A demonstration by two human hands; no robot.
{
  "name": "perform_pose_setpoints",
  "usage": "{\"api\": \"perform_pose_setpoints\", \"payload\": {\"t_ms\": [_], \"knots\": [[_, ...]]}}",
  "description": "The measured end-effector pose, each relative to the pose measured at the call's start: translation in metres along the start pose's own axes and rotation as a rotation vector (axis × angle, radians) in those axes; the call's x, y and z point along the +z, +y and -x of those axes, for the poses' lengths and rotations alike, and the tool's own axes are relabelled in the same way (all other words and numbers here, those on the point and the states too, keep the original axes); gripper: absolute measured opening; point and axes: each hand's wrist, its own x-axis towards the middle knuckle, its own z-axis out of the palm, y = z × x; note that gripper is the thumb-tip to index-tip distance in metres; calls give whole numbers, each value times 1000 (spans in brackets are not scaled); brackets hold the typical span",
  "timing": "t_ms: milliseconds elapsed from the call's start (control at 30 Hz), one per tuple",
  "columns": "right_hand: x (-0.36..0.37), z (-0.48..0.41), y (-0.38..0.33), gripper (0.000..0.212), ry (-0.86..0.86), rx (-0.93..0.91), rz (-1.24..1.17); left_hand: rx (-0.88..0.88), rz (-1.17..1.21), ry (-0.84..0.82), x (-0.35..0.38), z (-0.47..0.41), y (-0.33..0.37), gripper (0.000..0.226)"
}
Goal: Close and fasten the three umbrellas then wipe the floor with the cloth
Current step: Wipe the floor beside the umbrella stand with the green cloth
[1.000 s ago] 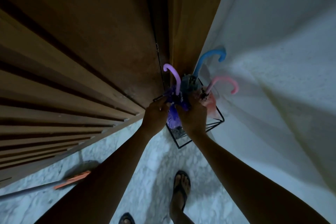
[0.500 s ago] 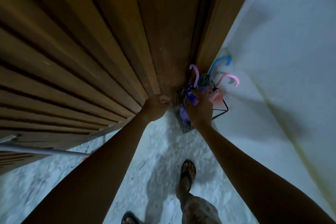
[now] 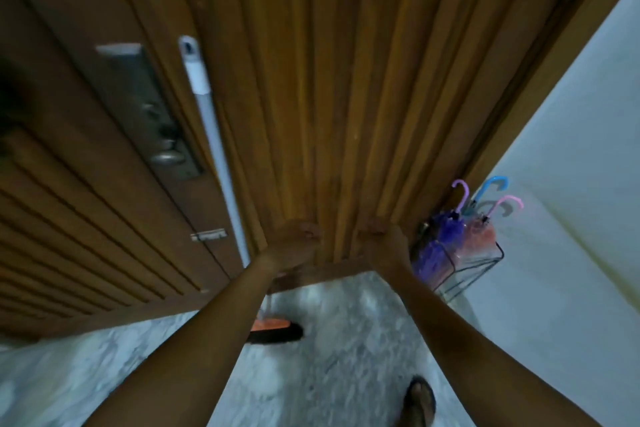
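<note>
Three umbrellas (image 3: 446, 234) half-hidden in rack (image 3: 502, 253) | left hand (image 3: 298, 237), right hand (image 3: 381, 239) blurred

The marbled floor (image 3: 329, 374) bears a wire umbrella stand (image 3: 485, 265) right of the right hand (image 3: 384, 241) and a broom head (image 3: 277, 331) below the left hand (image 3: 294, 241).

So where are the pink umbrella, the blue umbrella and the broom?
pink umbrella (image 3: 507, 199), head view, on its hooked handle.
blue umbrella (image 3: 491, 181), head view, on its hooked handle.
broom (image 3: 221, 163), head view, on its white pole.
</note>
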Motion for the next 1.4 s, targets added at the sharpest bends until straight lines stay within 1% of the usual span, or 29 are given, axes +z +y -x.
{"api": "perform_pose_setpoints", "payload": {"t_ms": [67, 100, 167, 233, 333, 400, 433, 533, 700, 800, 867, 933, 1000, 1033, 1100, 1167, 1200, 1233, 1267, 1300, 1367, 1400], "knots": [[19, 25, -35, 19, -22, -73, -46, 9, -36, 94, -45, 20, 0, 23], [26, 34, -49, 17, -22, -145, -62, 20, -54, 136, -66, 29, 1, 22], [39, 46, -78, 18, -20, -281, -41, 50, 3, 186, -106, 47, 5, 16], [49, 55, -106, 18, -67, -301, -13, 75, 48, 214, -137, 61, 9, 12], [66, 62, -134, 16, -108, -281, -42, 90, 9, 278, -168, 78, 6, 16], [78, 62, -149, 11, -110, -320, -56, 111, 20, 299, -182, 85, 6, 19], [84, 61, -158, 9, -107, -340, -58, 112, 1, 319, -189, 91, 8, 16], [102, 59, -191, 12, -129, -419, -68, 136, -28, 426, -216, 107, 14, 13], [142, 65, -260, 12, -238, -564, -107, 103, -97, 670, -283, 145, 14, 15], [166, 73, -304, 10, -294, -635, -119, 103, -117, 772, -326, 169, 16, 19], [180, 82, -337, 13, -316, -678, -104, 127, -226, 917, -358, 184, 16, 23], [195, 89, -372, 20, -319, -702, -102, 193, -365, 1082, -393, 194, 17, 30], [211, 93, -404, 32, -296, -713, -76, 258, -514, 1232, -428, 197, 18, 40], [220, 93, -418, 39, -269, -723, -62, 255, -583, 1288, -443, 196, 18, 46], [237, 95, -445, 53, -203, -722, -49, 228, -621, 1310, -470, 197, 18, 55], [256, 101, -469, 61, -145, -683, -67, 245, -575, 1245, -494, 192, 14, 58], [265, 105, -478, 61, -119, -658, -65, 254, -563, 1216, -504, 189, 10, 59], [274, 108, -485, 58, -93, -624, -48, 256, -580, 1202, -512, 185, 6, 60], [282, 112, -491, 51, -71, -587, -30, 257, -618, 1204, -519, 181, 2, 61], [288, 114, -496, 39, -48, -553, -34, 261, -654, 1211, -525, 178, 0, 59], [292, 118, -503, 14, -8, -521, -137, 284, -672, 1221, -534, 175, -2, 45], [289, 120, -505, 12, 16, -525, -212, 323, -641, 1224, -536, 174, -2, 35]]}}
